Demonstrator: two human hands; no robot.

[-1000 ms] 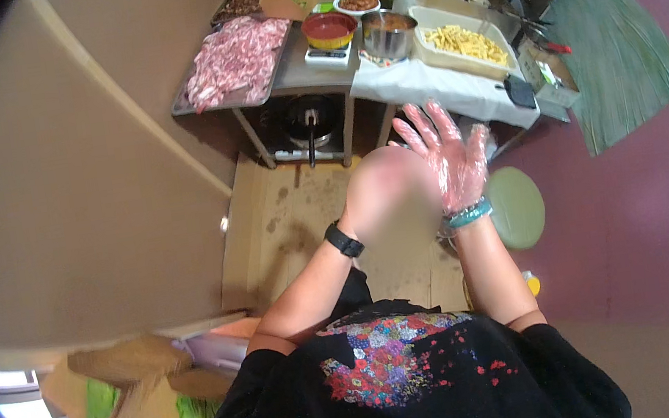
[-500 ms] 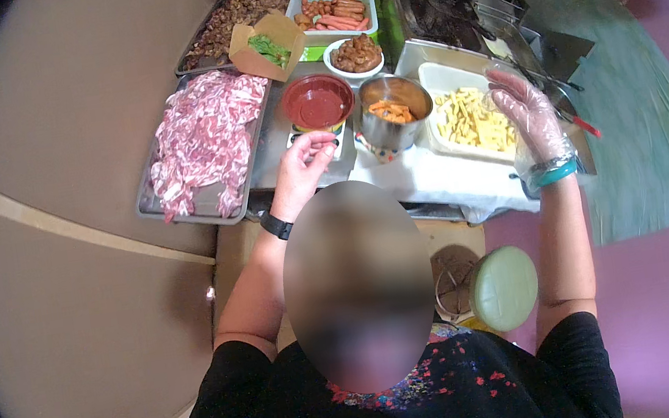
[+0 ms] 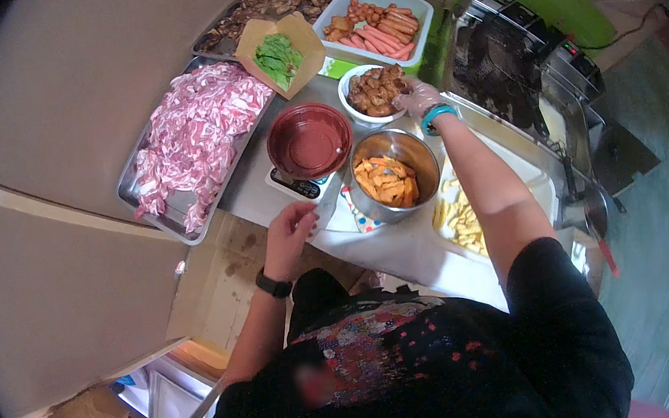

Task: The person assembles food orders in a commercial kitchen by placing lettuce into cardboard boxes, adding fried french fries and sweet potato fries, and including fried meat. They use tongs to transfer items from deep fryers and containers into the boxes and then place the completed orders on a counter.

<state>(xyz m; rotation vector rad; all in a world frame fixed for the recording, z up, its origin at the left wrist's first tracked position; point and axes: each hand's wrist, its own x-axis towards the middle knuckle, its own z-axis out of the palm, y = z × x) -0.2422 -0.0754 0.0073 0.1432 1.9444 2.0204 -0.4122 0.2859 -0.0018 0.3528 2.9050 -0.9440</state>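
My right hand (image 3: 419, 98), in a clear plastic glove with a teal band at the wrist, reaches over the pale fries to a white bowl (image 3: 347, 103) of glossy brown meat pieces (image 3: 375, 90). Its fingers are bent in at the heap's right side; what they hold, if anything, is hidden. My bare left hand (image 3: 290, 234) hovers in front of a small white scale (image 3: 296, 182), fingers loosely curved, apart and holding nothing. On that scale stands an empty dark red round bowl (image 3: 311, 144). Beside it is a steel pot (image 3: 423, 169) with orange wedges (image 3: 386, 180).
Raw sliced meat (image 3: 199, 129) fills a tray at left. Behind are a carton with leafy greens (image 3: 278, 59), browned meat (image 3: 284, 2) and a tub of sausages (image 3: 386, 26). Fries (image 3: 462, 221) lie under my right forearm. A dark griddle (image 3: 494, 67) stands at the right.
My right hand has moved left and away from me, from above the fries to the bowl of brown meat. My left hand has drawn back slightly toward me. The view has shifted closer over the table.
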